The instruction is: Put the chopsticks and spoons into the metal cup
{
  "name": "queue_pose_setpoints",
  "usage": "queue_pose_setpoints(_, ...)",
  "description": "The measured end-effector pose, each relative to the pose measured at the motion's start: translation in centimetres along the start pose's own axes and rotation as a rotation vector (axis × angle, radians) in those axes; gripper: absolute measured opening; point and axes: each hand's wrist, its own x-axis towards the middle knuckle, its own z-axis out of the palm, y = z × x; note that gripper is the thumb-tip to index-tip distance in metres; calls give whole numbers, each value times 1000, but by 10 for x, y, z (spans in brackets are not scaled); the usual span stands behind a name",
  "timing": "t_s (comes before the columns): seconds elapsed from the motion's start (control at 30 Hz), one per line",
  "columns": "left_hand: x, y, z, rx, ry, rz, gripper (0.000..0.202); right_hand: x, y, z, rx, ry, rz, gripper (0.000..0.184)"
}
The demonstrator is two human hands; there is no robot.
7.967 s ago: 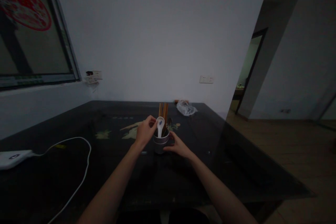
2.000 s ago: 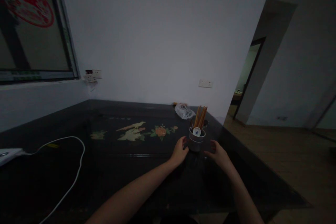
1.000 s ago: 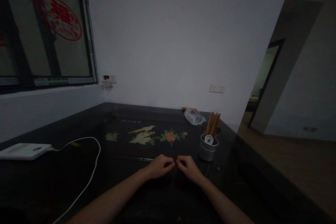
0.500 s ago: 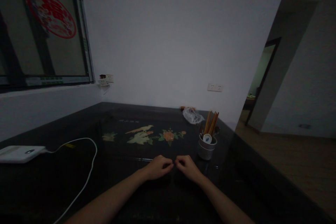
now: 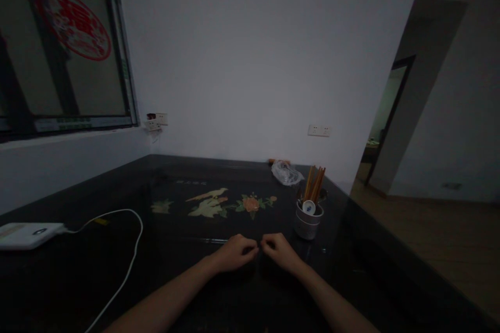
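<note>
My left hand (image 5: 235,251) and my right hand (image 5: 278,250) rest side by side on the dark table (image 5: 187,270), fingers curled in loose fists with nothing visible in them. Their knuckles nearly touch. A grey cup (image 5: 308,220) stands upright to the right of my right hand, apart from it. It holds several wooden chopsticks (image 5: 314,183) and a white spoon (image 5: 309,207) with a blue mark.
A painted bird-and-flower panel (image 5: 213,203) decorates the tabletop. A crumpled plastic bag (image 5: 286,172) lies at the back by the wall. A white device (image 5: 27,234) with a white cable (image 5: 128,255) sits at the left. The table's right edge drops to a wooden floor (image 5: 437,239).
Eight seconds ago my hands held the cup and spoon at the table's middle. The cup then went to the right, both hands let go and drew back together. They have stayed still in the last second.
</note>
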Motion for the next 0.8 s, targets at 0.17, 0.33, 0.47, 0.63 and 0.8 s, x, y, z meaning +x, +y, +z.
queue_pose_setpoints(0.17, 0, -1, 1, -17, -6, -3, 26, 0, -1, -1, 5, -24, 0, 21)
queue_pose_setpoints(0.33, 0, 1, 0, 1, -3, -13, 26, -1, -2, -1, -3, -26, 0, 17)
queue_pose_setpoints(0.47, 0, 1, 0, 2, -10, -21, 27, -3, -4, -1, -19, -51, 10, 15)
queue_pose_setpoints(0.63, 0, 0, 1, 21, -8, -29, 29, -5, -8, -3, -84, -98, 27, 16)
queue_pose_setpoints(0.8, 0, 4, -2, 14, -20, -17, 23, -15, -26, -15, -96, -214, 38, 13)
